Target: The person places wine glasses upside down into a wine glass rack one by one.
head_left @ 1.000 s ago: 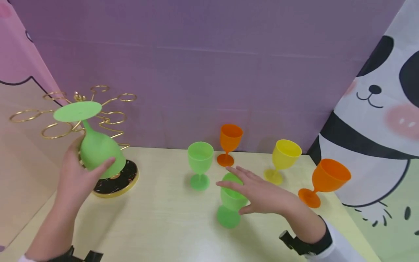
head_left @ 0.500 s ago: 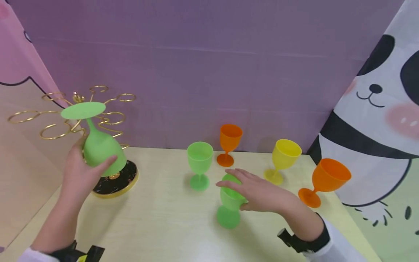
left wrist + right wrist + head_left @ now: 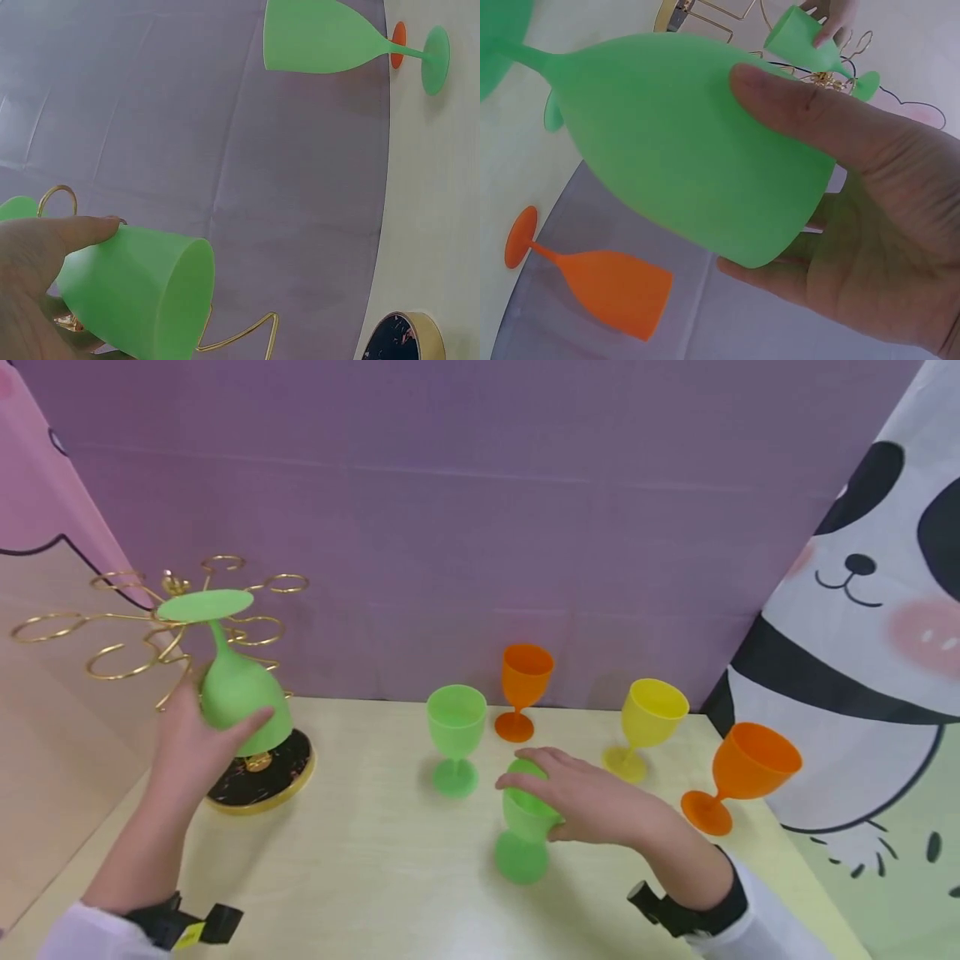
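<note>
My left hand [image 3: 193, 743] holds a light green goblet [image 3: 247, 697] by its bowl, upside down with the foot on top. It is among the arms of a gold wire glass rack [image 3: 258, 781], its stem and foot overlapping the rings in the head view. In the left wrist view, the thumb lies along the bowl [image 3: 142, 289]. A second green goblet [image 3: 522, 860] stands upright on the table, and my right hand [image 3: 603, 797] grips its bowl near the rim. The right wrist view shows the thumb on one side of that bowl [image 3: 675, 142], fingers on the other.
Between the hands and further back stands another green goblet [image 3: 456, 727]. An orange goblet [image 3: 527, 677] is behind it by the purple backdrop [image 3: 450, 527]. To the right are a yellow goblet [image 3: 651, 714] and another orange goblet [image 3: 753, 764], near the table's right edge.
My left hand has moved slightly right with the inverted goblet, whose stem has become more upright. My right hand has closed in on the bowl of the standing goblet.
</note>
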The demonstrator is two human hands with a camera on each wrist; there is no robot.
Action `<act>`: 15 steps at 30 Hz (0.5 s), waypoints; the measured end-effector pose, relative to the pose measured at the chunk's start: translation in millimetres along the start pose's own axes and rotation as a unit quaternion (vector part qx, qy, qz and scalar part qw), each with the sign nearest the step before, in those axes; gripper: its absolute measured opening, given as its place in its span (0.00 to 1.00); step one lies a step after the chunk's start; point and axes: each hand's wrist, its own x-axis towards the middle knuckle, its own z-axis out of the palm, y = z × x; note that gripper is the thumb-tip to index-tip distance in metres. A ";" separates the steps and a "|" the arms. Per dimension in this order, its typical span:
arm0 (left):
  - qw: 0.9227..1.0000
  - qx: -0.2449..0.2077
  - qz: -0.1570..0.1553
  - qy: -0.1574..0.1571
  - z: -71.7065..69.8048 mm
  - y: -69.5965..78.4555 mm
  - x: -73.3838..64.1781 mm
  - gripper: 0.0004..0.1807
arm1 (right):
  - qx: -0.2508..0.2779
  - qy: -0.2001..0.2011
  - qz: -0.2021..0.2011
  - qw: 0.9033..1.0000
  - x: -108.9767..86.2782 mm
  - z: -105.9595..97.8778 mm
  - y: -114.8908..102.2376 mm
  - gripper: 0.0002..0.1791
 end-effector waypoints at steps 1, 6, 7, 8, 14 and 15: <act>1.000 0.002 0.000 -0.002 0.9 0.2 1.4 0.49 | 0.002 -0.003 0.004 1.000 -0.2 -0.6 -0.7 0.45; 1.000 0.007 0.001 -0.012 4.2 0.9 5.8 0.49 | 0.009 -0.009 0.008 1.000 0.4 -2.3 -3.0 0.44; 1.000 0.008 0.001 -0.014 4.6 0.6 6.6 0.49 | 0.008 -0.010 0.008 1.000 0.5 -2.6 -3.3 0.44; 1.000 0.009 0.001 -0.017 4.9 0.5 7.5 0.50 | 0.005 -0.010 0.007 1.000 0.6 -2.7 -3.3 0.44; 0.999 0.018 -0.014 -0.038 7.4 -0.2 12.0 0.53 | -0.001 -0.012 0.006 1.000 0.9 -3.0 -2.6 0.44; 0.999 0.017 -0.017 -0.042 8.1 -0.1 12.0 0.54 | -0.002 -0.012 0.005 1.000 1.1 -3.2 -2.5 0.44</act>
